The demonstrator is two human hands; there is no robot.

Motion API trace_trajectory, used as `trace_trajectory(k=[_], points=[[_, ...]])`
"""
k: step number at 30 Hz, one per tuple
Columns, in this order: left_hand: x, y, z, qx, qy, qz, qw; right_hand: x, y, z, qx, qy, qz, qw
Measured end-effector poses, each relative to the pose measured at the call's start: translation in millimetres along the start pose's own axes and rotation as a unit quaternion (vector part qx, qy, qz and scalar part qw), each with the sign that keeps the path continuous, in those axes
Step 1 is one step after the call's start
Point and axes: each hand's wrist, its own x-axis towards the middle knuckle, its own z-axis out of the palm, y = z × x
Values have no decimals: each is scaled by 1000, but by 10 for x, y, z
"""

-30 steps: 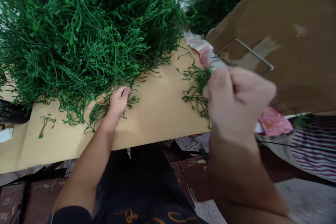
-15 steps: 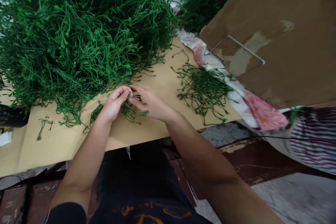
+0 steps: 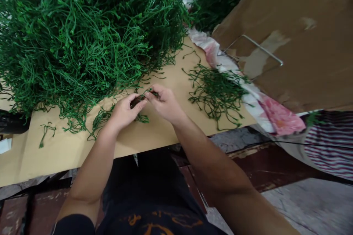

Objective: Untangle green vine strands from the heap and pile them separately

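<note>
Both hands come together low over the bench [image 3: 154, 134], and right there between them is a small cluster of green stems [image 3: 142, 118], just in front of the big tangled heap [image 3: 93, 44]. The right hand [image 3: 168, 107] has thumb and forefinger pinching thin stems near their tips. The left hand [image 3: 123, 113] curls in from the other side, thumb and forefinger bent around a small gap; whether those fingertips actually close on a stem, I cannot tell. The fingertips almost meet, probably because stems this fine need guiding from both sides, and working low likely keeps the strands steady.

Look at the material: slim, glossy, plastic-looking strands, wavy along their length, with little knobbed, forked tips that seem ready to snag one another. The heap is a springy, dense mass. Over by the right arm lies a flatter, looser pile [image 3: 217, 93], apart from the heap, perhaps so the two don't tangle, and within easy reach. One small sprig [image 3: 44, 135] sits alone at the left.

The bench top is smooth, tan and papery. Beyond the loose pile comes crumpled pink-and-white flowered sheeting [image 3: 284, 117], then a broad brown cardboard panel [image 3: 309, 62], scuffed and torn, with a bent metal wire [image 3: 263, 50] against it.
</note>
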Motion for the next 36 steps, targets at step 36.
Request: trace_trajectory(k=[36], points=[[-72, 148, 145, -51, 33, 10, 998, 201, 58, -26, 395, 141, 104, 902]])
